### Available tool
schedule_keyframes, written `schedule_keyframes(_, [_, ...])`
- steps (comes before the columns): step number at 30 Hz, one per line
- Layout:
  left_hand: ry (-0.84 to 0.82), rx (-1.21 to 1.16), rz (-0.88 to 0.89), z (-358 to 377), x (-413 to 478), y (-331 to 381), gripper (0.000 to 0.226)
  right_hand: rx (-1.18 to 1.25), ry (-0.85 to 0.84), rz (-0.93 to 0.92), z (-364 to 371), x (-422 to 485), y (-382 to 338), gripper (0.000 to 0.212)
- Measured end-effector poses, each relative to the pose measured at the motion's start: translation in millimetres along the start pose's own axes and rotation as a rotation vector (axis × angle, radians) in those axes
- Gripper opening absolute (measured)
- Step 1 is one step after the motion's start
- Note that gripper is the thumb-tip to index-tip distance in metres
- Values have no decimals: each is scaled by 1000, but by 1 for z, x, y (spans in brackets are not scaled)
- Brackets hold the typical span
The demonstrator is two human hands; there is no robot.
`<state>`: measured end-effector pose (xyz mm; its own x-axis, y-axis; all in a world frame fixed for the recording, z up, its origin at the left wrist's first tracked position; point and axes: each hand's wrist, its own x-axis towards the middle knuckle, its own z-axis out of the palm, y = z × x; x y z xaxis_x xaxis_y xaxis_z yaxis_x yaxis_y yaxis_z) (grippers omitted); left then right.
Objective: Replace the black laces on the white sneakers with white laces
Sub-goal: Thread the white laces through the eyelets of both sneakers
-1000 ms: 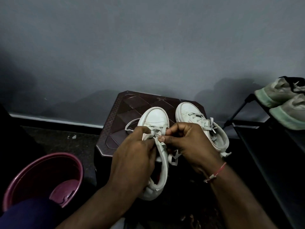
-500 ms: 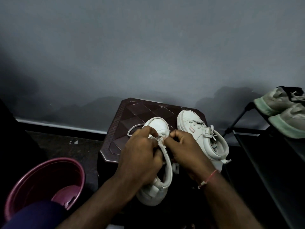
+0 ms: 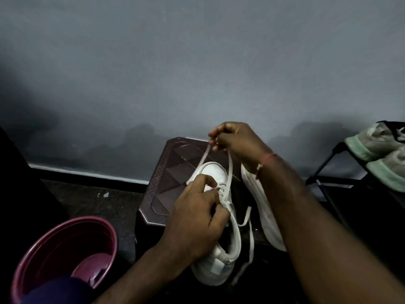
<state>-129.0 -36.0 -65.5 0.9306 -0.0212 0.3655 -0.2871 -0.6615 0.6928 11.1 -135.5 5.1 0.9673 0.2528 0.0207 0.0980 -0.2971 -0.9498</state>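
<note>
Grey wall [image 3: 197, 73] at the back, dark brown plastic stool [image 3: 175, 167] in front of it, maroon tub [image 3: 43, 255] on the floor off to the left. On the stool, the near sneaker [image 3: 225, 260] points its toe at the wall. The second sneaker [image 3: 267, 216] is just beside it on the right, mostly hidden by the forearm. Left hand [image 3: 197, 220] is curled over the near sneaker's eyelet area, gripping it. Right hand [image 3: 236, 139] is up above the toe pinching the white lace [image 3: 230, 167], two strands running taut down to the eyelets.
</note>
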Motion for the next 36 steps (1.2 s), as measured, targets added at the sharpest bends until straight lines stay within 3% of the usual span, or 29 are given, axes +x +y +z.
schedule_keyframes(2, [55, -41, -5, 1, 1, -1, 17, -352, -109, -120, -3, -24, -4, 20])
schedule_keyframes(4, [96, -61, -7, 0, 3, -3, 16, -527, -86, -205, -6, -55, 2, 26])
schedule_keyframes(6, [91, -57, -10, -2, 7, -7, 25, -466, -6, -280, -8, -87, 6, 30])
schedule_keyframes(9, [18, -2, 9, -7, 10, -8, 41, -224, -108, -221, -7, -118, 12, 28])
schedule_keyframes(12, [-23, -5, 34, -12, 11, -9, 38, -341, -127, -252, -5, -120, 26, 35])
schedule_keyframes(17, [-48, 39, 51, -14, 12, -11, 32, -506, 108, -374, 4, -120, 41, 21])
schedule_keyframes(20, [-21, 30, 79, -9, 12, -12, 30, -668, 117, -429, 1, -121, 43, 18])
schedule_keyframes(27, [98, -207, 131, -4, 5, -20, 16, -753, 147, -542, 2, -119, 42, 10])
schedule_keyframes(30, [139, -268, -10, 2, 3, -23, 26, -692, 142, -576, 0, -113, 45, 10])
schedule_keyframes(33, [141, -250, -39, 6, 5, -22, 25, -608, 132, -601, 1, -118, 45, 9])
schedule_keyframes(36, [143, -253, -60, 6, 9, -19, 14, -5, 53, -521, 2, -143, 12, 2])
